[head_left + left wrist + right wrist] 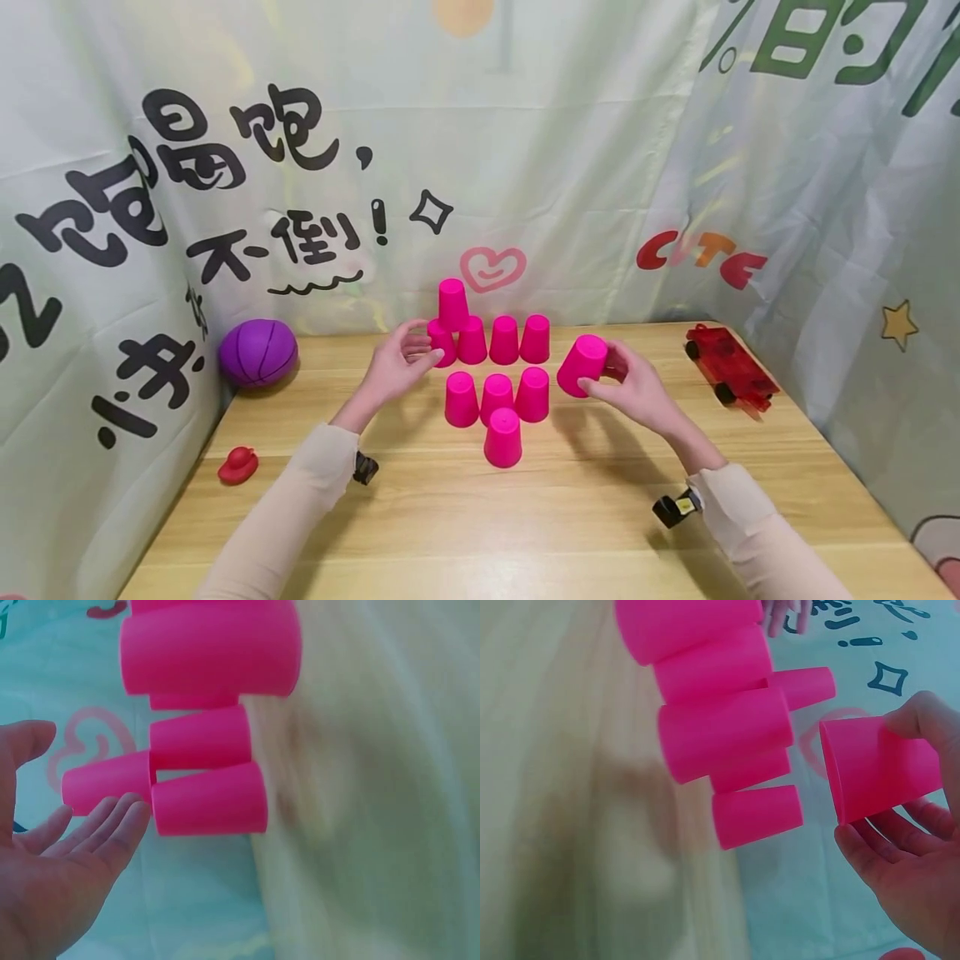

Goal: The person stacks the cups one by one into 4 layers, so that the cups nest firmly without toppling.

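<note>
My right hand (pixel 636 388) grips a pink cup (pixel 582 365), upside down and slightly tilted, right of the other cups. In the right wrist view the thumb lies on one side of this cup and the fingers on the other. My left hand (pixel 399 364) is beside the left back cup (pixel 442 343), thumb and fingers apart; contact is unclear. One upside-down cup (pixel 452 305) stands on the two leftmost cups of the back row. Before that row is a row of three, including a right-hand cup (pixel 533 395), with a single cup (pixel 502 438) in front.
A purple ball (pixel 258 353) sits at the table's back left, with a small red hat-shaped object (pixel 237 465) nearer the front. A red toy car (pixel 731 367) is at the back right. Printed cloth (pixel 570 183) hangs behind the wooden table (pixel 480 533).
</note>
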Demonstrator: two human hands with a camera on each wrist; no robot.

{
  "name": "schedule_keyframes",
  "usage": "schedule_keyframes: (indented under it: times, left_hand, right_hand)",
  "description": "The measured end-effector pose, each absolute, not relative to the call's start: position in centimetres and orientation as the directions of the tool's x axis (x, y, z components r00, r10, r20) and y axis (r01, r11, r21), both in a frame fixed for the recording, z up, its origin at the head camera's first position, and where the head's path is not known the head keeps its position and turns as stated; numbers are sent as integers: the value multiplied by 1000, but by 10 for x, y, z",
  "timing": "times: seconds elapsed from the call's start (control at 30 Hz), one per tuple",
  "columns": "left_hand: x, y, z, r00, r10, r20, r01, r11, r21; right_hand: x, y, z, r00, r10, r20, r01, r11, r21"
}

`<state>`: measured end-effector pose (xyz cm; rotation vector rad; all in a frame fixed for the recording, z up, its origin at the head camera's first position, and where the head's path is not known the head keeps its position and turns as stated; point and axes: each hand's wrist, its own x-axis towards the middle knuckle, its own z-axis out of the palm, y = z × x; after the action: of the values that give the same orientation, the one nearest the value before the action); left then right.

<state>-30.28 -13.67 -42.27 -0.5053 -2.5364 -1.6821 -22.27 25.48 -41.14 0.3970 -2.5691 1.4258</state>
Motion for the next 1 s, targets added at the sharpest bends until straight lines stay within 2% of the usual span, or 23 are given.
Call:
schedule_keyframes:
  times: [0.43,1.0]
  left_hand:
    - [-275,-125,-441,-925,325,197,302,314,900]
    - [-261,-115,-462,-923,338,182,299,336,893]
  right_hand:
    - [-257,236,-391,-961,-149,232,-275,474,-837]
    - [-302,209,-395,-962,-122,242,-271,477,-836]
